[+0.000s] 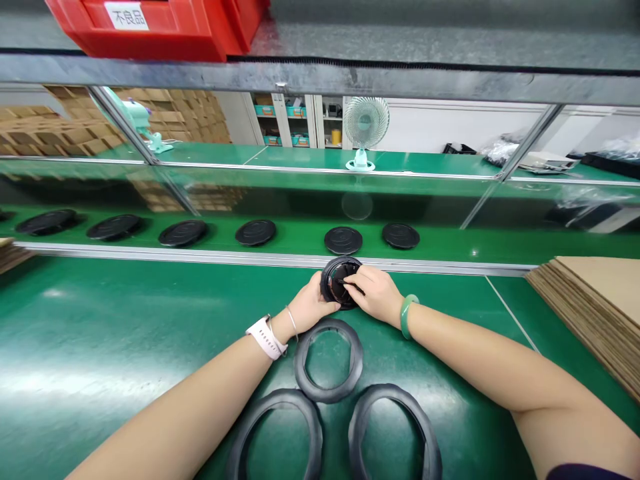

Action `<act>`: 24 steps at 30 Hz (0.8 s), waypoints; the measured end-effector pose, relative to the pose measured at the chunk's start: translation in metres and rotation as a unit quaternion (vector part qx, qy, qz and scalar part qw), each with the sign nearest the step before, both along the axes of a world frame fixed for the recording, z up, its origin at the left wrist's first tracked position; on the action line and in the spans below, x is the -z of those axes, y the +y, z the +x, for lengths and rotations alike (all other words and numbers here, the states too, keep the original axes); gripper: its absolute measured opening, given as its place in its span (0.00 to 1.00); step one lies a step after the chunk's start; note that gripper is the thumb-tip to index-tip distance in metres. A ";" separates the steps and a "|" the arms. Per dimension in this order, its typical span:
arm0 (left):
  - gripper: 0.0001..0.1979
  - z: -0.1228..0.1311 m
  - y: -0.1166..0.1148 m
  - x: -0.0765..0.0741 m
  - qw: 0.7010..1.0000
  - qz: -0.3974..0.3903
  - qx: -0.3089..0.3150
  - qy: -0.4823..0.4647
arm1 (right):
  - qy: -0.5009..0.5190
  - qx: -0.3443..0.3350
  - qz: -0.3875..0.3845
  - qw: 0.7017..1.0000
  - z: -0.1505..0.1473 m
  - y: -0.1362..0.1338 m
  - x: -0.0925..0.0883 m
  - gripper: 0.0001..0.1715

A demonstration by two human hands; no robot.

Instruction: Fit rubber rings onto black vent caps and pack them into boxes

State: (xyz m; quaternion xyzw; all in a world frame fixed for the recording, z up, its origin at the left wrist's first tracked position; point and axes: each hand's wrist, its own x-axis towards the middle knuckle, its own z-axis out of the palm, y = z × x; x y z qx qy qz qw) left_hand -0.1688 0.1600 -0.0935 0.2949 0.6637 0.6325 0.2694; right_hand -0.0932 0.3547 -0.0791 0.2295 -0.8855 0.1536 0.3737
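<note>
The black round part (332, 281) was located at the centre of the frame, tilted, just in front of the metal rail (225, 254). The left hand (311, 305) was clamped on the part's left side, with its thumb along the lower edge. The right hand (376, 293) was positioned at the part's inner face, thumb and fingertips drawn close together; from where I stood, I could not tell whether they gripped anything.

Three black rings lay flat on the green surface (150, 313): the upper ring (327, 395) just below the hands, the left ring (315, 433) and the right ring (429, 433) at the lower centre of the frame. Beyond the rail, a row of black discs (255, 233) extended from the left edge to right of centre. Stacked cardboard (590, 320) occupied the right edge. A red bin (165, 33) sat at upper left; a fan (367, 123) stood at upper centre.
</note>
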 end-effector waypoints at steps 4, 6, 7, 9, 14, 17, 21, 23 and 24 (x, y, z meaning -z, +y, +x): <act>0.31 -0.001 -0.001 0.002 1.000 0.004 0.007 -0.014 | 0.019 0.000 0.015 1.000 -0.001 -0.001 0.002 0.13; 0.32 -0.001 -0.001 0.001 1.000 0.003 0.009 -0.022 | 0.029 -0.001 0.024 0.999 -0.002 -0.001 0.002 0.13; 0.32 -0.001 -0.001 0.000 1.000 0.002 0.010 -0.024 | 0.033 -0.002 0.028 0.999 -0.002 -0.001 0.002 0.13; 0.33 -0.002 -0.001 -0.001 1.000 0.003 0.013 -0.028 | 0.036 -0.002 0.033 0.999 -0.003 -0.001 0.003 0.13; 0.33 -0.002 -0.001 -0.002 0.999 0.006 0.026 -0.026 | 0.022 0.004 0.028 0.999 -0.004 -0.001 0.005 0.13; 0.33 -0.002 -0.002 -0.002 1.000 -0.001 0.027 -0.008 | 0.012 0.006 0.018 1.000 -0.003 -0.002 0.005 0.13; 0.34 -0.003 -0.003 -0.002 0.998 -0.042 0.017 0.037 | -0.007 0.017 0.024 1.000 -0.002 -0.004 0.004 0.13; 0.35 -0.003 -0.004 -0.002 0.997 -0.053 0.012 0.047 | -0.019 0.020 0.030 0.999 -0.002 -0.004 0.004 0.13; 0.34 -0.003 -0.004 -0.001 0.997 -0.054 0.012 0.047 | -0.021 0.020 0.033 0.999 -0.002 -0.004 0.004 0.13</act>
